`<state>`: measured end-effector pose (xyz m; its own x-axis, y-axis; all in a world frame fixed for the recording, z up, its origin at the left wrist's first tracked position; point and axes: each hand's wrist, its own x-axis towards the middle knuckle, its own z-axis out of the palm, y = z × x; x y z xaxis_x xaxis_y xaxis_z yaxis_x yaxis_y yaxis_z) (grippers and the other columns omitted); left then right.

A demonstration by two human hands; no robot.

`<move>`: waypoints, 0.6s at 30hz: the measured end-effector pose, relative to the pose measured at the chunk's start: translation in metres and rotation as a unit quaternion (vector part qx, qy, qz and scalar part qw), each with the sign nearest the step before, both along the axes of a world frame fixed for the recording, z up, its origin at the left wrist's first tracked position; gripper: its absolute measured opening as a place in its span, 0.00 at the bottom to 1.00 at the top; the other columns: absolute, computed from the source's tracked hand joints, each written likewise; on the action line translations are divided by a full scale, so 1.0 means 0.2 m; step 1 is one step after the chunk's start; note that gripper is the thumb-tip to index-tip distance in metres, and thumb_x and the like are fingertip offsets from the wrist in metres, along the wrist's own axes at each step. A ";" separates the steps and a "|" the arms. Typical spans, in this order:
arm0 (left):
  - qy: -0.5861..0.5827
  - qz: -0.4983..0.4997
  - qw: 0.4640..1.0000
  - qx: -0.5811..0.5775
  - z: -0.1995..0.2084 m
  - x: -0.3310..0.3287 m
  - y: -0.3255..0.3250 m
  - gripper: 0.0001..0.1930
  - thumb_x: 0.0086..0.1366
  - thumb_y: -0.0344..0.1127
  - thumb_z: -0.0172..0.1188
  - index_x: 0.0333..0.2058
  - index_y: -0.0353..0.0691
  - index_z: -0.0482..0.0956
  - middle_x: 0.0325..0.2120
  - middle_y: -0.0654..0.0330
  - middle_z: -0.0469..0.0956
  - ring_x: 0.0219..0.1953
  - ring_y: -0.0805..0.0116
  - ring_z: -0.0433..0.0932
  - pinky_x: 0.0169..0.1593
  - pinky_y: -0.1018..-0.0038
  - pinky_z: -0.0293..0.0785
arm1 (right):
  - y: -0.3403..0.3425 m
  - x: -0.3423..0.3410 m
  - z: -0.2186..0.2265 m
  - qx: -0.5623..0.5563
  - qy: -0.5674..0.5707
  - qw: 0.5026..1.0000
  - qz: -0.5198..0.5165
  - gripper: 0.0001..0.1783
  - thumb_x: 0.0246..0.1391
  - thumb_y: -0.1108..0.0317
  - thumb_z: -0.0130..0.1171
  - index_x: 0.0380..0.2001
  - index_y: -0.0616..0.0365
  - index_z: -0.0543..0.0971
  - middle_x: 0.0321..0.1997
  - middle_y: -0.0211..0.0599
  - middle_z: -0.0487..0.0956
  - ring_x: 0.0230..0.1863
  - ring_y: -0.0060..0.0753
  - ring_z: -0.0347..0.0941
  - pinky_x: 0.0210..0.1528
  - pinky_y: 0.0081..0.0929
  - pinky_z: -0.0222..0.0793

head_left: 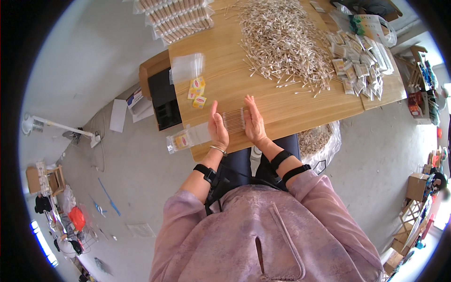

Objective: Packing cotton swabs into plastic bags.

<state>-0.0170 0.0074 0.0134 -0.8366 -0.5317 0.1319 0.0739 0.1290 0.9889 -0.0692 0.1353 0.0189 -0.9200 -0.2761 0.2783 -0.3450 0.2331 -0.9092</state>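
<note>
The left grip point(219, 128) stood at nine o'clock of a row of cotton swabs point(234, 121) near the front edge of the wooden desk point(300, 113), its fingers extended and its palm turned inward. The swabs lay side by side, each stick's long axis running roughly from nine to three o'clock, so that their cotton tips faced the two palms. The right grip point(254, 123) stood at three o'clock, likewise flat, fingers straight and pointing toward twelve. Neither grip was curled around anything; the row sat between them, seemingly touching both palms, and neither hand was clearly nearer.

Among the containers, reckoned from that row, a cardboard box point(152, 68) stood off the desk at ten o'clock with a black insert point(164, 94) inside. Packed swab bundles point(178, 19) in clear wrapping were ranked at eleven. Between eight and nine lay a clear plastic bag point(195, 134) holding a yellow card point(181, 140); whether it also held swabs could not be told. A stack of clear bags point(187, 68) lay between ten and eleven, beside loose yellow cards point(197, 88). Past the loose swab heap point(286, 42) at one o'clock, a large clear sack point(319, 141) of swabs sat below the desk, between three and four, and small filled packets point(359, 70) were piled at two.
</note>
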 end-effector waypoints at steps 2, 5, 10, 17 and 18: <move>-0.002 -0.003 1.000 0.001 0.00 0.00 0.00 0.39 0.72 0.62 0.33 0.62 0.29 0.60 0.63 0.44 0.62 0.67 0.54 0.58 0.68 0.65 0.52 | -0.04 -0.01 0.01 -0.013 -0.008 0.999 0.029 0.22 0.63 0.75 0.42 0.60 0.67 0.64 0.67 0.56 0.63 0.73 0.53 0.49 0.71 0.37 0.47; -0.003 -0.005 1.000 0.002 -0.01 0.00 0.00 0.38 0.72 0.61 0.33 0.62 0.28 0.60 0.63 0.44 0.62 0.66 0.54 0.58 0.68 0.65 0.52 | -0.09 0.00 0.03 -0.020 -0.015 0.997 0.066 0.22 0.62 0.75 0.42 0.60 0.66 0.64 0.66 0.56 0.64 0.72 0.53 0.52 0.70 0.37 0.50; -0.005 -0.005 1.000 0.005 -0.01 0.00 0.00 0.38 0.72 0.61 0.33 0.62 0.28 0.61 0.63 0.45 0.62 0.66 0.55 0.59 0.67 0.66 0.52 | -0.11 0.01 0.03 -0.019 -0.007 0.997 0.071 0.22 0.62 0.75 0.43 0.59 0.66 0.65 0.64 0.56 0.66 0.70 0.55 0.54 0.69 0.38 0.53; -0.002 -0.011 1.000 0.011 -0.01 0.00 0.01 0.38 0.73 0.60 0.32 0.62 0.27 0.61 0.62 0.45 0.63 0.66 0.55 0.59 0.67 0.66 0.53 | -0.04 -0.03 0.02 0.036 0.020 0.993 0.110 0.23 0.61 0.74 0.45 0.60 0.65 0.64 0.65 0.56 0.64 0.71 0.57 0.52 0.70 0.41 0.52; -0.002 -0.012 1.000 0.012 -0.01 0.00 0.02 0.38 0.73 0.60 0.32 0.61 0.27 0.61 0.62 0.45 0.63 0.66 0.55 0.59 0.67 0.66 0.53 | -0.01 -0.04 0.02 0.071 0.046 0.987 0.134 0.26 0.60 0.71 0.47 0.61 0.65 0.63 0.67 0.56 0.61 0.71 0.57 0.50 0.71 0.42 0.49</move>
